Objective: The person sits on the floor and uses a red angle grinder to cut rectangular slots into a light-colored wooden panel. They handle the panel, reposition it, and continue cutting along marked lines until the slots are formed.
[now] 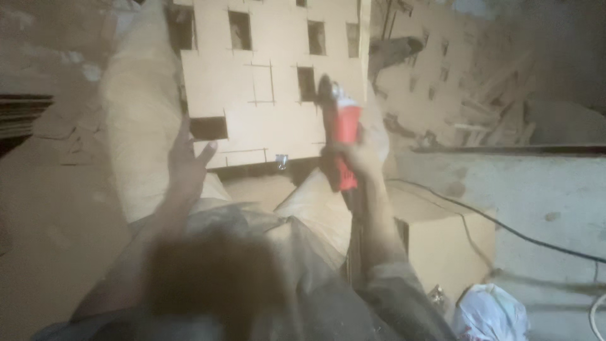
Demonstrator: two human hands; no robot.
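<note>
Near the middle of the frame, the right hand point(360, 155) is closed tight around a red power tool with a round disc at its tip point(344, 136), held over the flat light brown wooden board with square holes point(271, 76) in the upper middle. The left hand point(189, 161) is open with fingers spread, just beside the board's lower left corner, by a dark square notch point(208, 128). A thin black cord point(505, 228) runs across the grey surface at the lower right, near a crumpled white plastic bag point(489, 312)

I see my left hand point(188, 161) at centre left of the frame, lifted with fingers spread and thumb out, closed on nothing. Its bare forearm runs down to the lower left. My right hand point(353, 158), just right of centre, is wrapped in a closed grip, its forearm slanting down to a rolled sleeve at lower right.
</note>
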